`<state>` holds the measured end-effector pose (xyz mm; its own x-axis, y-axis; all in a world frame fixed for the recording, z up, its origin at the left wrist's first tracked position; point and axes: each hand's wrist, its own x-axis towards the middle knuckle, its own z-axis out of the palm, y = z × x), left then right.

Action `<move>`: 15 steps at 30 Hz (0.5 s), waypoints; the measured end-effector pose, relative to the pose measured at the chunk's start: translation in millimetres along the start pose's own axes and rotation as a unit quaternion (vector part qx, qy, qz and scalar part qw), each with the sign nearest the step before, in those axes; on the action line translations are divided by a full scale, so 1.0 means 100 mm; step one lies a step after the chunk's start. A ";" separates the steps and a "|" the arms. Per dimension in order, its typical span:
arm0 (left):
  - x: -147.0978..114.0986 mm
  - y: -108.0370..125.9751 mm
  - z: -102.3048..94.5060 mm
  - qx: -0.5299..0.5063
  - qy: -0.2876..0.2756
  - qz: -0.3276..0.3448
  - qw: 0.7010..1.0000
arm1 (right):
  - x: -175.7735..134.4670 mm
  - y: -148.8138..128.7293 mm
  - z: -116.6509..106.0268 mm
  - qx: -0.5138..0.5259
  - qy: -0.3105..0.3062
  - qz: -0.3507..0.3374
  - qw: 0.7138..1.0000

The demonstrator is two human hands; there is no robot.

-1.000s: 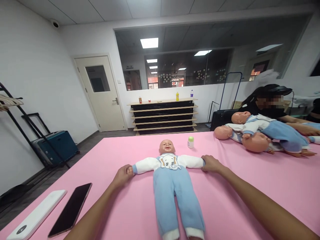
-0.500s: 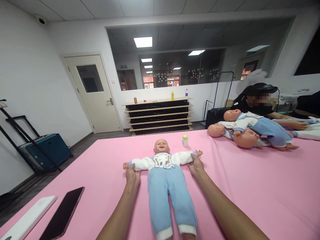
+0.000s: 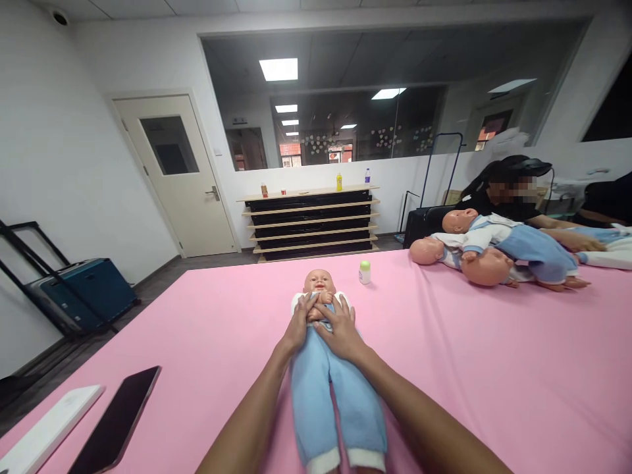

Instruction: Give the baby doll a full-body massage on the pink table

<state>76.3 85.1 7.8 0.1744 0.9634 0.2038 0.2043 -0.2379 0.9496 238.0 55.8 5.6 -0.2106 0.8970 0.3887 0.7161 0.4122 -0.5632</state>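
Observation:
A baby doll [image 3: 320, 282] in a white top and light blue trousers lies on its back, its head away from me. Both its arms are folded across its chest, with the small hands near the middle. My left hand [image 3: 297, 324] rests on the doll's arm at the left of the chest, fingers extended. On the other side my right hand [image 3: 340, 331] lies over the opposite arm, its fingers spread. The two hands nearly meet and cover most of the elephant patch. Beyond the doll stands a small white bottle with a green cap [image 3: 364, 272].
A black phone [image 3: 118, 418] and a white flat device [image 3: 54, 424] lie at the left on the pink tabletop [image 3: 207, 342]. Several more dolls [image 3: 523, 250] are heaped at the right, near a seated person [image 3: 498, 197]. A teal suitcase [image 3: 89, 293] stands on the floor.
My hands have brought the doll's outstretched arms inward and folded them over its chest. Its legs have stayed nearly in place. The view has tilted slightly down.

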 end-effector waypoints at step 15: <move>0.11 -0.11 -0.52 -0.203 0.329 -0.009 0.922 | 0.17 0.51 -0.36 0.364 0.263 0.099 0.888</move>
<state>26.2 104.5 11.9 -0.4743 0.8654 0.1616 -0.1989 -0.2841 0.9379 295.3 86.4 10.0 0.3475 0.8437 0.4093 0.0447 0.4210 -0.9059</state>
